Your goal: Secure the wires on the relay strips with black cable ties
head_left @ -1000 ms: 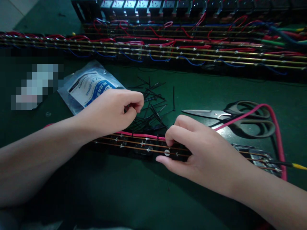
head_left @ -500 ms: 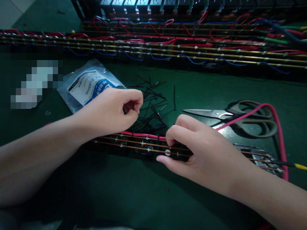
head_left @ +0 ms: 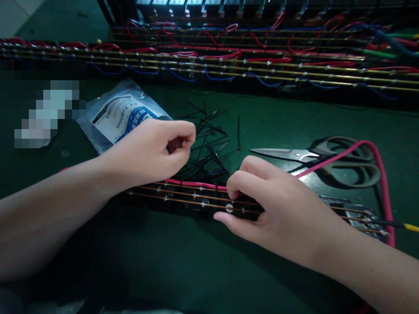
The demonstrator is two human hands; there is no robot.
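Note:
My left hand (head_left: 157, 150) is closed in a pinch beside a pile of black cable ties (head_left: 209, 148); what its fingertips hold, if anything, is too small to make out. My right hand (head_left: 262, 200) is wrapped round a long dark strip with copper-coloured rods (head_left: 183, 194), its fingers bent over the far side and its thumb on the near side. A red cable (head_left: 196, 185) runs along the strip's far edge, with black ties around it, and passes behind my right hand.
Scissors (head_left: 327, 159) lie at the right, with the red cable looping over their handles. A plastic bag (head_left: 121, 113) with a label lies behind my left forearm. Long wired strips (head_left: 222, 61) with red and blue wires cross the back of the green table (head_left: 209, 257).

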